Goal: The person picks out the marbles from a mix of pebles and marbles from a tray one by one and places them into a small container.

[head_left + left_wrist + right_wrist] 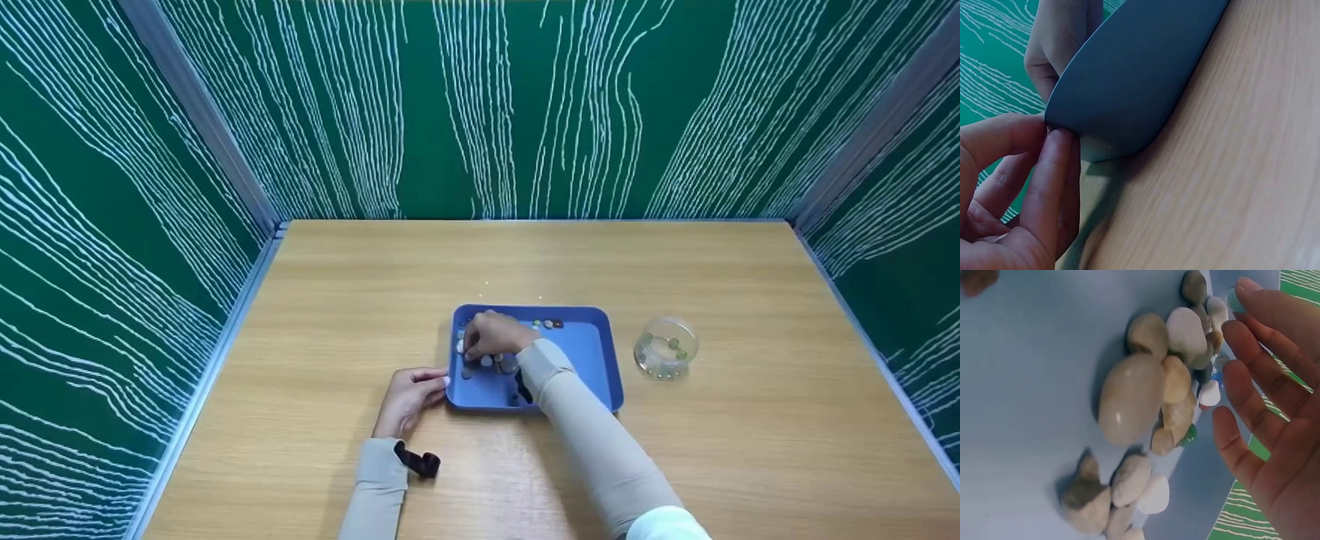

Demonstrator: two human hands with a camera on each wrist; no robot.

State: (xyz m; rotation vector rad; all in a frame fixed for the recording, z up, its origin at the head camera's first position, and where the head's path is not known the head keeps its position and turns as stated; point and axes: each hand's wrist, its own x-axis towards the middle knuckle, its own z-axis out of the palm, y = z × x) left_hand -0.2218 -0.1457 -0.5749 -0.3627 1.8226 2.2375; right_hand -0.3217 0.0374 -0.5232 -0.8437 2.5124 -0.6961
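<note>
A blue tray (581,367) with pebbles and glass pieces lies on the table. My left hand (409,394) pinches its left rim; in the left wrist view the fingertips (1061,138) meet at the tray's corner (1123,95). Above the tray's left part is my right hand (495,335). Its thumb and a finger pinch a small teal glass bead (1234,301), partly hidden by the fingers. The other fingers are lightly bent beside the pebbles. A large smooth pebble (1131,399) lies among smaller stones, with a green glass bead (1189,434) close by.
Right of the tray stands a clear round container (666,349) with several greenish pieces in it. Tiny light specks (540,297) lie behind the tray on the wooden table (337,300). Green walls with white lines (420,112) enclose the table's back and sides.
</note>
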